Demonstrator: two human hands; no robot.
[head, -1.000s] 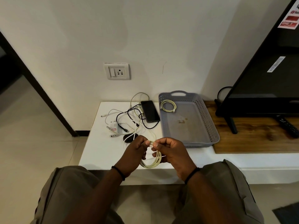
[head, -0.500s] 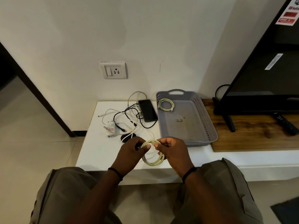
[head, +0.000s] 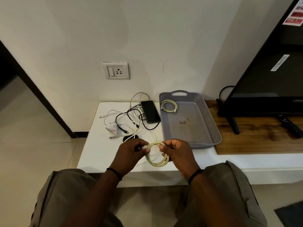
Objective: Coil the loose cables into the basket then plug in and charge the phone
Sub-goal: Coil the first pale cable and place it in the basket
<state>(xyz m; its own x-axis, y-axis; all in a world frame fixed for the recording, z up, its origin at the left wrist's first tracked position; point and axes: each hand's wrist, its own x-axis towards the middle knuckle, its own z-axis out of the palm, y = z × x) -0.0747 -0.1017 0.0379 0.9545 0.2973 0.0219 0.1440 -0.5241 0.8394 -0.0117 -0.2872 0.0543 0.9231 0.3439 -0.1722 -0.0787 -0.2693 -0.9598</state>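
Above the white shelf's front edge I hold a coiled cream cable between both hands. My left hand pinches its upper left side, and my right hand grips its right side. A grey perforated basket stands behind my right hand with one coiled cream cable in its far left corner. A black phone lies face up just left of the basket. Loose black and white cables lie tangled left of the phone, near a white charger plug.
A wall socket with a switch sits above the shelf. To the right, a television stands on a wooden top with a remote beside its foot. A small black round object lies by my left hand.
The coil has turned a little between my hands and my fingers have shifted along it. The camera view dipped slightly. Nothing on the shelf has moved.
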